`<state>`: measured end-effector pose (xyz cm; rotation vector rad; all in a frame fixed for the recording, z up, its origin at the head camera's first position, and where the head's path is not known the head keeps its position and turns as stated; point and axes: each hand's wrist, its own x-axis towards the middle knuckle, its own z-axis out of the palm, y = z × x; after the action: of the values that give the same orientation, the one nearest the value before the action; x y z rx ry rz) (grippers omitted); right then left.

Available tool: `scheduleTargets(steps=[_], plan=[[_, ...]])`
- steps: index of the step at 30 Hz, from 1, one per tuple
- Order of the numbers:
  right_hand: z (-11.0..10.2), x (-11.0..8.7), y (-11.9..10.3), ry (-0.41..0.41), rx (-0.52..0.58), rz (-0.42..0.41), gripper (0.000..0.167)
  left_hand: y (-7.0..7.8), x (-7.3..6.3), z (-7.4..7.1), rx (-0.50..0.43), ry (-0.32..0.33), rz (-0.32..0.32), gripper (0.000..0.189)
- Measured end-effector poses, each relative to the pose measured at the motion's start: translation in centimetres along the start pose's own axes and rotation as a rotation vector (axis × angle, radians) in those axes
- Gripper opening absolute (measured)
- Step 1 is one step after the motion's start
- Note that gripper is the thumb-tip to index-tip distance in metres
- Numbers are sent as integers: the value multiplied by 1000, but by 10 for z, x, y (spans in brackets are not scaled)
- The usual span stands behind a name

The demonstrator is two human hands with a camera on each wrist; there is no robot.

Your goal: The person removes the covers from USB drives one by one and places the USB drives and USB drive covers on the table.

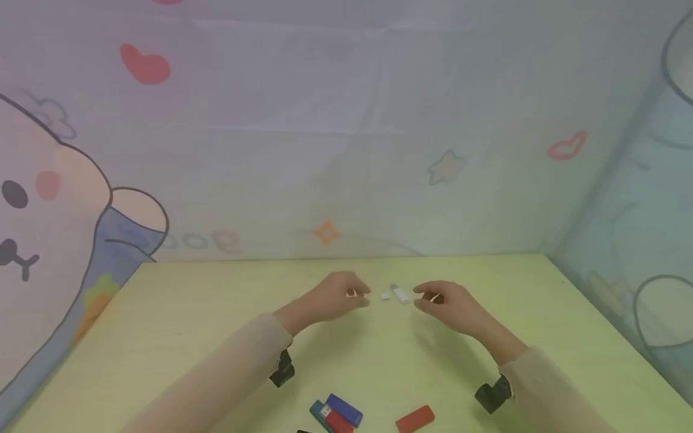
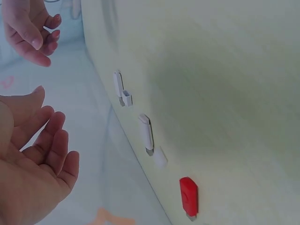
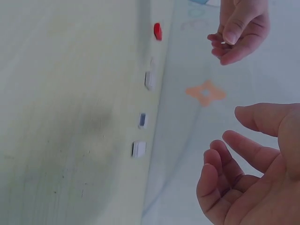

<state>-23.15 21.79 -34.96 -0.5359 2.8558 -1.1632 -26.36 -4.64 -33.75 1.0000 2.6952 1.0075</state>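
My left hand (image 1: 338, 294) hovers over the back of the table, its fingers loosely bent and holding nothing. Facing it, my right hand (image 1: 449, 304) is held the same way, thumb apart from fingers. Between them lies a white USB stick (image 1: 400, 294), with its small white cap (image 1: 385, 296) on its left. In the left wrist view a second white USB stick (image 2: 146, 132) lies with another white cap (image 2: 160, 158) beside its metal plug. Further along that row is a red USB stick (image 2: 189, 197), plug exposed. The left hand hides these from the head view.
Near the front edge a blue stick (image 1: 344, 411), a teal one (image 1: 318, 414) and a red USB stick (image 1: 339, 423) lie together. A flat red piece (image 1: 415, 419) lies to their right. Behind the table (image 1: 206, 313) hangs a printed cloth (image 1: 325, 120).
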Motion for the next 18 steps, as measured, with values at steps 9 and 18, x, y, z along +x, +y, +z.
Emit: scheduleTargets(steps=[9,18], plan=[[9,-24,-20,-42,61,-91,32,-12,-41,-3,16,-8,79,24],[29,-42,-43,-95,93,-199,29,-14,-78,-3,-79,-55,51,25]])
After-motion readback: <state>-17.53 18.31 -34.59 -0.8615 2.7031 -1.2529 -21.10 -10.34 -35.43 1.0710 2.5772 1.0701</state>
